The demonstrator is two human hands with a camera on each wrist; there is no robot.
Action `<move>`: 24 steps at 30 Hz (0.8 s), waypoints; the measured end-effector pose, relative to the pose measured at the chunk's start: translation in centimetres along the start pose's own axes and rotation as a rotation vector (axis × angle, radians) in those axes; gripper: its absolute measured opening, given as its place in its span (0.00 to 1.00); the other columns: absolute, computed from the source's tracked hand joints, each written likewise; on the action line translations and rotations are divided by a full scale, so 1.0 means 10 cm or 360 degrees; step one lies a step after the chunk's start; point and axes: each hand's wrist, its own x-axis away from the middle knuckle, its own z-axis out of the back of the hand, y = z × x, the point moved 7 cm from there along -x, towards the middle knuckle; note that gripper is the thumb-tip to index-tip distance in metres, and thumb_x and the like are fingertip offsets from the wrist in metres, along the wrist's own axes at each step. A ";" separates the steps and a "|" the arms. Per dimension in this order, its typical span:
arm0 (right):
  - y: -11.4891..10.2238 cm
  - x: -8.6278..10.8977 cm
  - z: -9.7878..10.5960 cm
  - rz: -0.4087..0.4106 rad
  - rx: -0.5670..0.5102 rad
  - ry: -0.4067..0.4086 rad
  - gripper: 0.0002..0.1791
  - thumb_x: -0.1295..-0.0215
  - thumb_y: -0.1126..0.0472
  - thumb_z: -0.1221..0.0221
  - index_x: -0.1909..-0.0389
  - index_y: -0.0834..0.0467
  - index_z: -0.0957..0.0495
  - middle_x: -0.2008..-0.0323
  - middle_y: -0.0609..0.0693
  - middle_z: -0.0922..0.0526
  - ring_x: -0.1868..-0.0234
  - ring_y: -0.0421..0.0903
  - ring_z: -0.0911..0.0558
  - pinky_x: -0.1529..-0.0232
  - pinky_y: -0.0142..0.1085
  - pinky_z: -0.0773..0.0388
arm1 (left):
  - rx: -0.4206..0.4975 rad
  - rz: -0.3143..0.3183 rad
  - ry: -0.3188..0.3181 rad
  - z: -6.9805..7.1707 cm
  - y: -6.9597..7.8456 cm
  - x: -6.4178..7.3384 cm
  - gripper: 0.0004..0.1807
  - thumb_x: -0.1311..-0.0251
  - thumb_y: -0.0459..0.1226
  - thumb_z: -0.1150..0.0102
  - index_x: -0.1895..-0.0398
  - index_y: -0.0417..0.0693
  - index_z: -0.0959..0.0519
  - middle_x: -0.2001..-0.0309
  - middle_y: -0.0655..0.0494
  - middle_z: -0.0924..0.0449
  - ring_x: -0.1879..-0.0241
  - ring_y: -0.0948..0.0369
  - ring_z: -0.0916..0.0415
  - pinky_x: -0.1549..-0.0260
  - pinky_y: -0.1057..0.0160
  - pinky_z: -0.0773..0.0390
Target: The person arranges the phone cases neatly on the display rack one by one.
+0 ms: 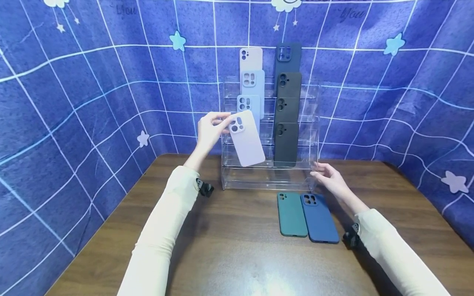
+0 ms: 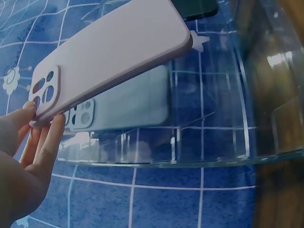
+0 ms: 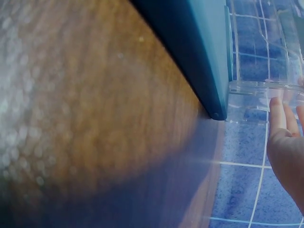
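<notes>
My left hand [image 1: 210,130] pinches a pale pink phone case [image 1: 248,142] by its camera-hole corner, thumb on one face and fingers on the other. The case hangs tilted in front of the left column of a clear tiered display rack [image 1: 268,183]. In the left wrist view the pink case [image 2: 114,52] overlaps a light blue case [image 2: 137,102] on the rack. My right hand [image 1: 331,177] is at the rack's lower right edge, its fingers fairly straight and fingertips right at the clear side. In the right wrist view the hand [image 3: 287,142] partly leaves the frame.
Left column: a pale pink case [image 1: 251,58] above light blue cases [image 1: 253,82]. Right column: a dark blue case [image 1: 292,53] above several black cases [image 1: 286,144]. A green case [image 1: 292,216] and a blue case [image 1: 321,220] lie on the wooden table [image 1: 229,242]. Behind hangs a blue patterned cloth [image 1: 155,94].
</notes>
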 end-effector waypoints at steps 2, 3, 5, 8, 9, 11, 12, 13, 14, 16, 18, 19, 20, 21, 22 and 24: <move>-0.01 -0.01 0.00 -0.0001 -0.0012 -0.0003 0.30 0.36 0.58 0.41 0.38 0.68 0.37 0.50 0.48 0.22 0.60 0.26 0.23 0.58 0.20 0.24 | -0.0033 -0.0018 0.0029 0.02 0.03 -0.06 0.18 0.47 0.43 0.33 0.57 0.39 0.17 0.56 0.44 0.19 0.66 0.56 0.16 0.73 0.67 0.17; -0.02 -0.01 0.00 0.0009 -0.0013 -0.0010 0.30 0.36 0.58 0.42 0.38 0.69 0.38 0.52 0.44 0.21 0.59 0.27 0.23 0.58 0.20 0.24 | -0.0052 -0.0026 0.0040 0.03 0.04 -0.08 0.18 0.47 0.43 0.33 0.57 0.39 0.18 0.55 0.44 0.19 0.66 0.56 0.16 0.73 0.67 0.17; -0.04 -0.01 0.00 0.0011 -0.0028 -0.0014 0.30 0.36 0.59 0.42 0.38 0.69 0.38 0.55 0.38 0.22 0.59 0.27 0.23 0.58 0.20 0.24 | -0.0093 -0.0042 0.0057 0.03 0.06 -0.13 0.18 0.47 0.42 0.33 0.57 0.39 0.18 0.55 0.44 0.19 0.63 0.55 0.16 0.73 0.69 0.17; -0.04 -0.01 0.01 0.0020 -0.0044 -0.0015 0.30 0.36 0.60 0.42 0.38 0.70 0.38 0.57 0.34 0.22 0.59 0.27 0.23 0.59 0.20 0.24 | -0.0137 -0.0060 0.0066 0.02 0.07 -0.18 0.17 0.46 0.42 0.34 0.57 0.39 0.18 0.55 0.45 0.19 0.61 0.54 0.17 0.73 0.70 0.17; -0.04 -0.01 0.01 0.0021 -0.0040 -0.0016 0.30 0.36 0.60 0.42 0.38 0.70 0.38 0.57 0.33 0.22 0.59 0.27 0.23 0.58 0.20 0.24 | -0.0140 -0.0064 0.0071 0.01 0.06 -0.19 0.17 0.46 0.41 0.33 0.58 0.39 0.18 0.55 0.45 0.19 0.61 0.54 0.17 0.72 0.70 0.17; -0.03 -0.01 0.01 0.0012 -0.0037 -0.0018 0.30 0.36 0.59 0.42 0.38 0.70 0.38 0.57 0.33 0.22 0.59 0.26 0.23 0.58 0.20 0.24 | -0.0151 -0.0066 0.0081 -0.01 0.04 -0.21 0.16 0.47 0.41 0.33 0.58 0.39 0.17 0.56 0.45 0.19 0.61 0.54 0.17 0.72 0.69 0.17; -0.02 -0.01 0.01 0.0016 -0.0033 -0.0018 0.30 0.36 0.59 0.42 0.38 0.70 0.38 0.56 0.36 0.21 0.59 0.26 0.23 0.58 0.20 0.24 | -0.0146 -0.0069 0.0084 -0.03 0.03 -0.21 0.16 0.47 0.40 0.33 0.58 0.39 0.18 0.56 0.45 0.19 0.62 0.54 0.17 0.71 0.68 0.17; -0.02 -0.01 0.01 0.0017 -0.0026 -0.0018 0.30 0.36 0.59 0.42 0.38 0.70 0.38 0.54 0.39 0.21 0.59 0.26 0.23 0.58 0.20 0.24 | -0.0148 -0.0075 0.0085 -0.05 0.02 -0.21 0.16 0.47 0.39 0.33 0.58 0.39 0.17 0.56 0.45 0.19 0.62 0.54 0.17 0.71 0.67 0.17; -0.02 -0.01 0.01 0.0017 -0.0014 -0.0017 0.30 0.35 0.59 0.42 0.38 0.69 0.38 0.53 0.43 0.21 0.59 0.26 0.23 0.58 0.21 0.24 | -0.0153 -0.0082 0.0088 -0.06 0.00 -0.21 0.15 0.47 0.39 0.33 0.58 0.39 0.17 0.57 0.45 0.18 0.62 0.54 0.17 0.71 0.67 0.17; -0.01 -0.01 0.01 0.0016 -0.0009 -0.0012 0.30 0.35 0.59 0.42 0.38 0.70 0.38 0.48 0.55 0.22 0.59 0.26 0.23 0.58 0.21 0.24 | -0.0171 -0.0102 0.0090 -0.10 -0.03 -0.21 0.15 0.47 0.39 0.33 0.59 0.39 0.17 0.57 0.44 0.19 0.63 0.54 0.17 0.71 0.67 0.17; -0.01 0.00 0.01 0.0015 -0.0004 -0.0003 0.30 0.35 0.59 0.42 0.38 0.70 0.39 0.45 0.65 0.26 0.60 0.26 0.23 0.58 0.21 0.24 | -0.0206 -0.0139 0.0090 -0.14 -0.05 -0.20 0.15 0.47 0.38 0.33 0.59 0.39 0.17 0.58 0.45 0.18 0.63 0.53 0.17 0.71 0.67 0.17; 0.00 0.00 0.01 0.0015 -0.0002 0.0000 0.30 0.35 0.59 0.42 0.38 0.71 0.38 0.44 0.68 0.28 0.60 0.26 0.23 0.58 0.21 0.24 | -0.0244 -0.0154 0.0088 -0.15 -0.07 -0.19 0.14 0.47 0.38 0.33 0.59 0.39 0.17 0.58 0.45 0.18 0.63 0.53 0.17 0.72 0.69 0.17; 0.00 0.00 0.00 0.0014 0.0002 0.0003 0.30 0.35 0.59 0.42 0.38 0.70 0.38 0.44 0.68 0.28 0.60 0.26 0.23 0.58 0.21 0.24 | -0.0270 -0.0163 0.0084 -0.17 -0.09 -0.18 0.14 0.47 0.38 0.33 0.59 0.40 0.17 0.58 0.45 0.18 0.63 0.53 0.17 0.72 0.69 0.18; 0.00 0.00 0.00 0.0014 0.0001 0.0005 0.30 0.35 0.59 0.42 0.38 0.70 0.38 0.46 0.65 0.26 0.60 0.26 0.23 0.58 0.20 0.24 | -0.0305 -0.0169 0.0076 -0.19 -0.12 -0.17 0.14 0.47 0.39 0.33 0.59 0.40 0.17 0.58 0.46 0.18 0.62 0.53 0.17 0.71 0.70 0.18; 0.01 0.00 0.00 0.0009 0.0004 0.0010 0.30 0.36 0.58 0.42 0.38 0.70 0.38 0.47 0.60 0.23 0.60 0.26 0.23 0.58 0.20 0.24 | -0.0326 -0.0173 0.0064 -0.21 -0.14 -0.16 0.14 0.47 0.39 0.34 0.59 0.41 0.17 0.57 0.46 0.18 0.62 0.53 0.17 0.71 0.71 0.18; 0.01 0.01 0.00 0.0007 0.0000 0.0014 0.30 0.36 0.58 0.42 0.38 0.69 0.37 0.52 0.46 0.20 0.60 0.26 0.23 0.58 0.20 0.24 | -0.0363 -0.0176 0.0041 -0.25 -0.19 -0.14 0.14 0.46 0.39 0.34 0.59 0.42 0.17 0.57 0.47 0.18 0.61 0.54 0.17 0.70 0.72 0.18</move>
